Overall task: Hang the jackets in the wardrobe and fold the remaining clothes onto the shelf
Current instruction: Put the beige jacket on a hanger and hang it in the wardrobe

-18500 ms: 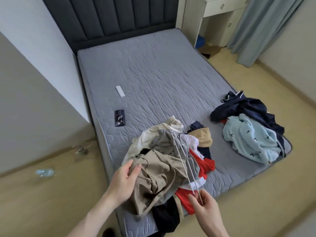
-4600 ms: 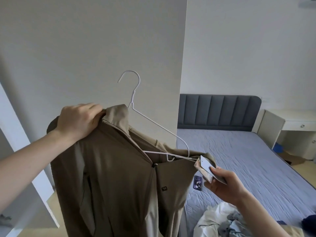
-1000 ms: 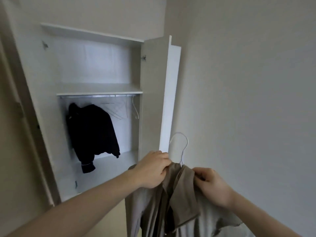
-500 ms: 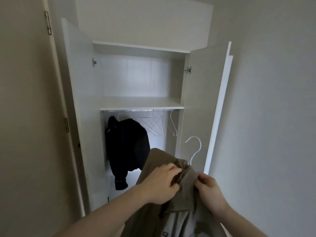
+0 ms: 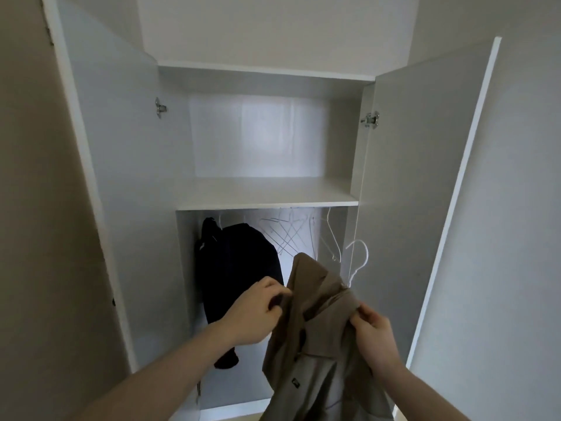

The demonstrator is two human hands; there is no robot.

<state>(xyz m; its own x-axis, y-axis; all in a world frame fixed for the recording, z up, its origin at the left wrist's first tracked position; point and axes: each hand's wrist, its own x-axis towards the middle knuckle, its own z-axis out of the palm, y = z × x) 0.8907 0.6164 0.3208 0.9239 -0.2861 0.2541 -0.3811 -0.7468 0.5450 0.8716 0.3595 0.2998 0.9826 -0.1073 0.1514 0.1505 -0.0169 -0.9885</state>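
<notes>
Now faced the open wardrobe (image 5: 121, 177) squarely, left hand (image 5: 258, 311) and right hand (image 5: 372, 332) both pinching the tan jacket (image 5: 318, 344) on its hanger (image 5: 359, 256), below the rail, ready to hang beside the black jacket (image 5: 236, 268).

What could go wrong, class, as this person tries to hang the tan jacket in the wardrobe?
1. Both hands, left hand and right hand, grip the tan jacket, not its white hanger, so the jacket could slide off a shoulder.
2. The empty hangers on the rail are tangled; the hook may snag them.
3. The dark jacket already hangs close by and could be knocked or crushed.
</notes>
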